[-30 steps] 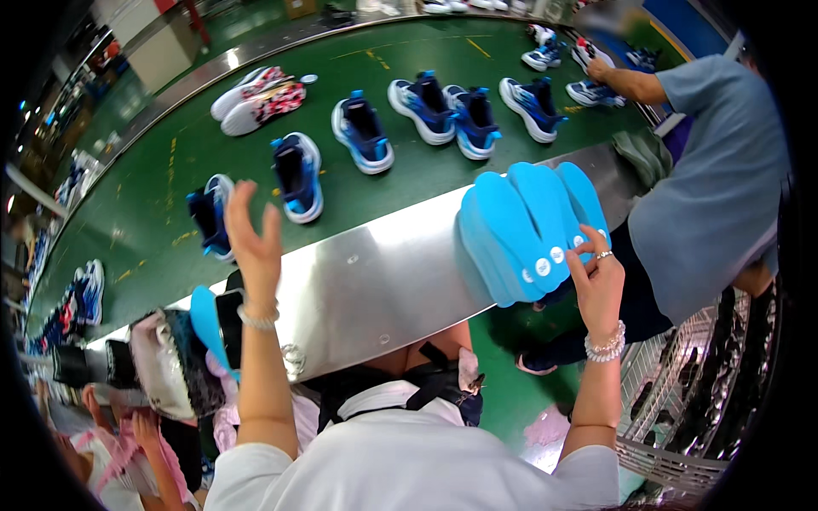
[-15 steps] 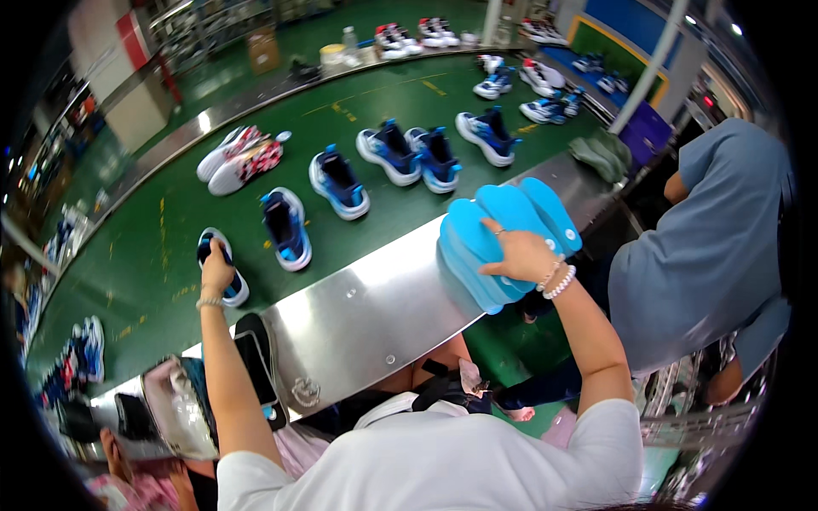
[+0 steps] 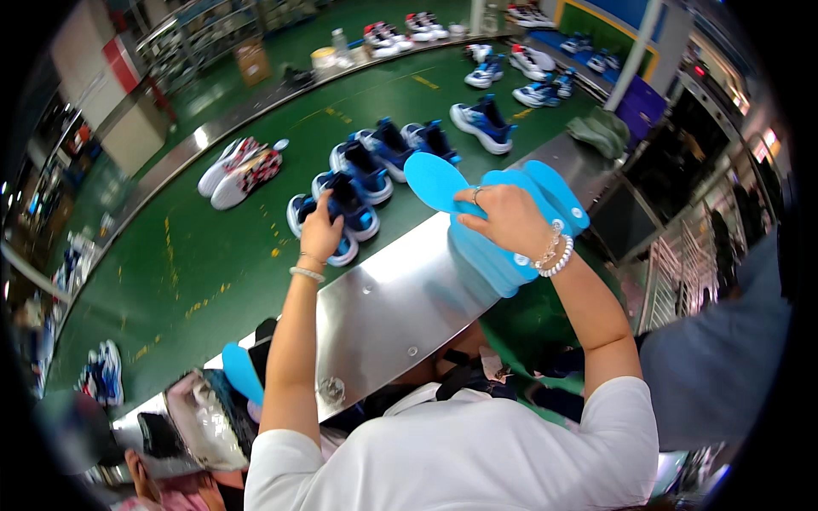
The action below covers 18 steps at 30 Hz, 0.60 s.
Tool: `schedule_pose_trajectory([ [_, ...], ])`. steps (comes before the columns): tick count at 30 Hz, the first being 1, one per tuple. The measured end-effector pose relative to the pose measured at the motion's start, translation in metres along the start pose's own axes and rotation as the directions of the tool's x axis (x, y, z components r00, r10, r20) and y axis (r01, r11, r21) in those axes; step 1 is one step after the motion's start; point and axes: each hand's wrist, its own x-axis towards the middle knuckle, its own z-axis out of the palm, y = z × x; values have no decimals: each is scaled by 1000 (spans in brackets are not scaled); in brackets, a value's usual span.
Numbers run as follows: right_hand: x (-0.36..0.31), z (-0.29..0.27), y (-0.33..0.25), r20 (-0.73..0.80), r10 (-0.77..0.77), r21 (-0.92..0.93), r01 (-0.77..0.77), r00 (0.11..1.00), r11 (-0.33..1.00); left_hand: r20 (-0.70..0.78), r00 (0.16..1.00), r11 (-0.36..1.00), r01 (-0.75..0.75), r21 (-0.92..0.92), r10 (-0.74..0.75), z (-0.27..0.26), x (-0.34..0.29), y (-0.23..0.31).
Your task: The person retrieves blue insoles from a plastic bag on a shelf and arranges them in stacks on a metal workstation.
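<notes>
Steel ledge (image 3: pixel 375 302) borders a green worktop (image 3: pixel 213 272). Past the ledge, my left hand (image 3: pixel 320 234) lies over a navy sneaker (image 3: pixel 344 253); whether its fingers grip it, I cannot tell. Above the ledge, my right hand (image 3: pixel 511 219) pinches a sky-blue insole (image 3: pixel 434 180) between thumb and fingers, over stacked insoles (image 3: pixel 487 255). Far beyond the ledge stand a cardboard box (image 3: pixel 252 65) and white pillar (image 3: pixel 94 81).

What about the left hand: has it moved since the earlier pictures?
Yes. Judged against the metal ledge, the left hand has moved to the right, and is now at the closely grouped blue shoes.
</notes>
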Motion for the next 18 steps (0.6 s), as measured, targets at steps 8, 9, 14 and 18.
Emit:
schedule_pose_trajectory([
  [8, 77, 43, -64, 329, -269, 4, 283, 905, 959, -246, 964, 965, 39, -259, -105, -1, 5, -52],
  [9, 86, 48, -72, 357, -307, -12, 333, 882, 943, -312, 949, 981, -6, -195, -56, 0, 8, -55],
  [14, 119, 69, -113, 489, -343, -195, 483, 802, 854, -198, 963, 982, 191, 15, -184, -13, 12, -48],
  [18, 136, 115, -114, 436, -418, -258, 556, 797, 790, -182, 974, 990, 132, -44, -138, -11, 11, -39],
])
